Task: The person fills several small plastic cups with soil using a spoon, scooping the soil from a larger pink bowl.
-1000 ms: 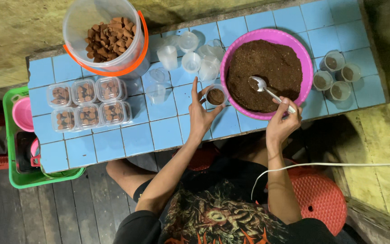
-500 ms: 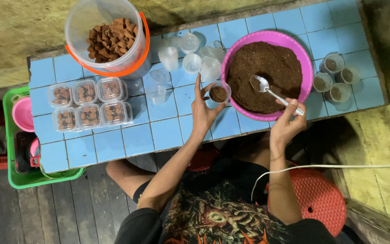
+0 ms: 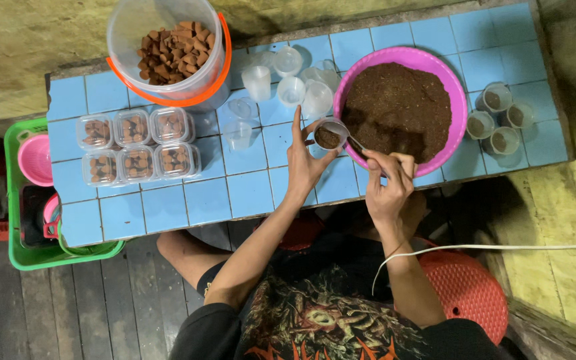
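Since the earlier frame the metal spoon (image 3: 340,131) has come out of the middle of the brown powder and now sits with its bowl over the small clear cup (image 3: 326,137), just outside the near left rim of the pink bowl (image 3: 459,127). Its handle runs back to the right hand (image 3: 388,183), whose grip is closed on the handle, fingers curled around it at the pink bowl's near edge. That cup, already holding some brown powder, is pinched in the grip of the left hand (image 3: 305,160), thumb and fingers wrapped on its sides, and it is held just above the blue tiled desk (image 3: 188,200), touching or nearly touching the pink bowl's rim; which of the two cannot be told. Brown powder (image 3: 401,107) fills most of the pink bowl. Beyond the pink bowl's left rim lies a loose group of empty clear cups (image 3: 291,87), some tipped on their sides. Far to the left of the pink bowl stands a clear bucket with an orange rim (image 3: 218,60) holding brown chunks, and nearer than it six lidded clear boxes (image 3: 138,147) of the same chunks sit in two rows. To the right of the pink bowl stand four small filled cups (image 3: 498,123). A green crate (image 3: 15,200) hangs off the desk's far left end.
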